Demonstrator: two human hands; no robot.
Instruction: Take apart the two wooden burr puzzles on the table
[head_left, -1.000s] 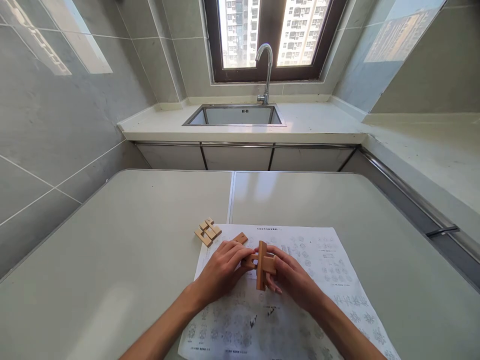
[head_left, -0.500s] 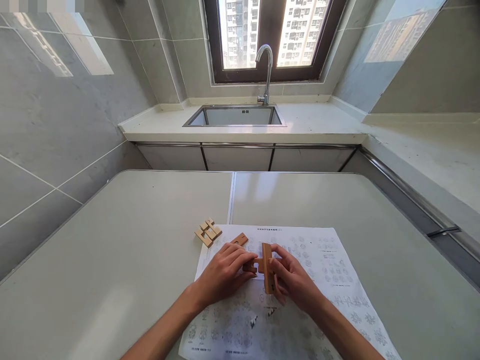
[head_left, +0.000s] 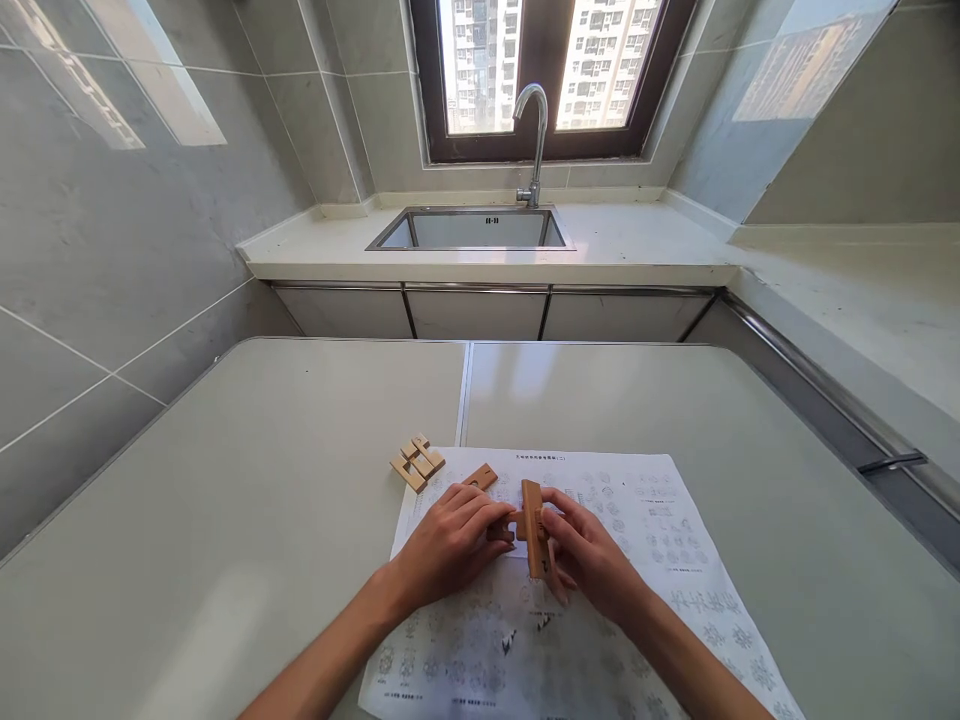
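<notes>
Both hands meet over a printed instruction sheet (head_left: pixel 645 540) on a pale table (head_left: pixel 247 520). My right hand (head_left: pixel 589 555) grips an upright notched wooden puzzle bar (head_left: pixel 532 515). My left hand (head_left: pixel 450 540) pinches a second wooden piece (head_left: pixel 504 527) that crosses into that bar. A single loose wooden piece (head_left: pixel 480 476) lies on the sheet just beyond my left fingers. A small cluster of wooden pieces (head_left: pixel 417 462) rests on the table left of the sheet.
A counter with a steel sink (head_left: pixel 472 230) and curved tap (head_left: pixel 534 140) runs along the far wall under a window. Grey tiled walls stand on the left. A counter edge with a metal rail (head_left: pixel 825 400) borders the right.
The upright bar has shifted slightly right and tilted as my right hand turned it. The crossing piece now sits deeper between my fingers. Loose pieces have not moved.
</notes>
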